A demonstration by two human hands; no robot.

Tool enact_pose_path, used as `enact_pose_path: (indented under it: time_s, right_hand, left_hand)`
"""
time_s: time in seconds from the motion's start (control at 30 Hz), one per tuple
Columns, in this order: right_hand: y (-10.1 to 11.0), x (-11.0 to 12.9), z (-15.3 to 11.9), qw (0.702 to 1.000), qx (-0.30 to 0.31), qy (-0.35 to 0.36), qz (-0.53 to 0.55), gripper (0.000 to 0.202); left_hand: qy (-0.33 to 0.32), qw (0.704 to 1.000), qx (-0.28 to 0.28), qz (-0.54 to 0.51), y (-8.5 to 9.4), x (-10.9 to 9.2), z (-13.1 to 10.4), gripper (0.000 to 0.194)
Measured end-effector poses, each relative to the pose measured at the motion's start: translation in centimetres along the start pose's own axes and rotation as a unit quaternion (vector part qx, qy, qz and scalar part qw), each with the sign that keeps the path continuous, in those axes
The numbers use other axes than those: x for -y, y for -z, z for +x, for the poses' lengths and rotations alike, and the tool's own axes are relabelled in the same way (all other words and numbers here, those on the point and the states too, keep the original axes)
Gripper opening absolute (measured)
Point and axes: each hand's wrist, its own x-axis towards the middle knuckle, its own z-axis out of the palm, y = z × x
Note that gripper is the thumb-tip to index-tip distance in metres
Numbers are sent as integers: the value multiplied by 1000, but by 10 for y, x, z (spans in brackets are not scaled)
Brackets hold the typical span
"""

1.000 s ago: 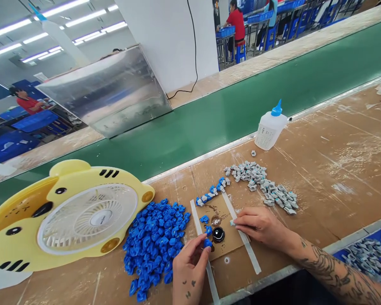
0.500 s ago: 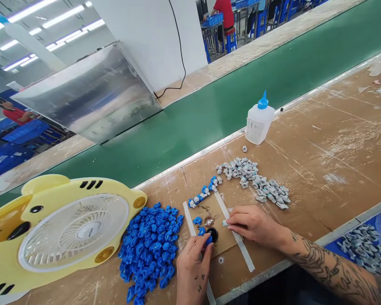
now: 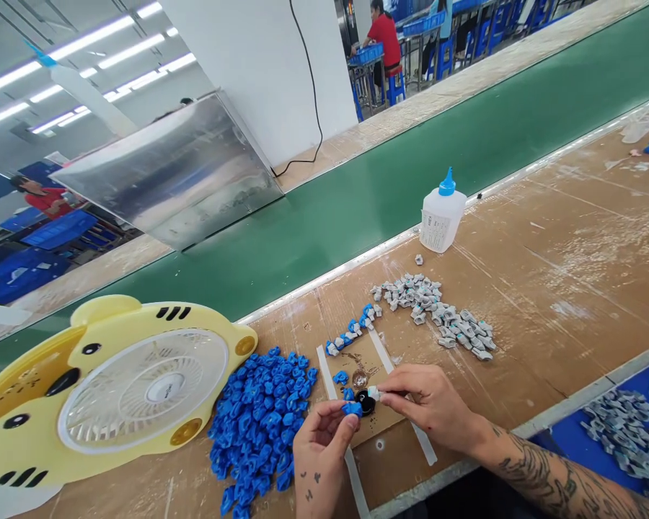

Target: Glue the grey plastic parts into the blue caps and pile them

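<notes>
Piece of blue colour (image 3: pixel 352 409), quite small, between thumb and forefinger of the left hand (image 3: pixel 321 454), with these fingertips closed onto it in a pinch. At the tips of thumb and forefinger of the right hand (image 3: pixel 438 404), likewise nearly together, a small pale grey piece (image 3: pixel 373 393), at the right edge of a round black dish (image 3: pixel 364 404) in this view; contact with the dish, not possible to tell. Between the two held pieces, only a narrow gap: near to each other, but apart.

Behind the dish, a clear round patch (image 3: pixel 360 378), and to the left of it two loose blue pieces (image 3: pixel 340 377). On both sides of this place, strips of pale tape (image 3: pixel 381 351). Farther back, a slanting row of blue-and-grey pieces (image 3: pixel 351 333). To the left, a big heap of blue pieces (image 3: pixel 265 418), beside a yellow fan (image 3: pixel 146 389). To the right and farther, a spread of grey pieces (image 3: pixel 465 328), and behind it an upright white bottle (image 3: pixel 442 220) with blue tip.
</notes>
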Motion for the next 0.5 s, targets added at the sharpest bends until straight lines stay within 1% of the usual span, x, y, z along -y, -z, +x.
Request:
enact_pose_path:
  time_s: [0.07,0.13,0.23,0.33,0.4,0.5]
  right_hand:
    - [-8,4,0,1000,-14,4,11,29]
    - [-15,7,0,999,-19,23,17,29]
    - [-21,11,1,997,-17,75,3,30]
    - [-21,13,2,992,0,127,-25,32]
    - [-19,14,3,991,25,132,-31,32]
    - [-14,15,7,992,60,109,-29,32]
  left_hand:
    - [21,999,-3,-42,-6,-9,-3,40]
    - [39,996,-11,-78,-13,-19,-5,42]
    - [70,990,-22,-123,-21,-29,-8,44]
    - [103,982,-8,-160,-23,-34,-10,44]
    - [113,979,9,-167,-21,-36,-11,43]
    - [116,981,28,-151,-16,-35,-10,40]
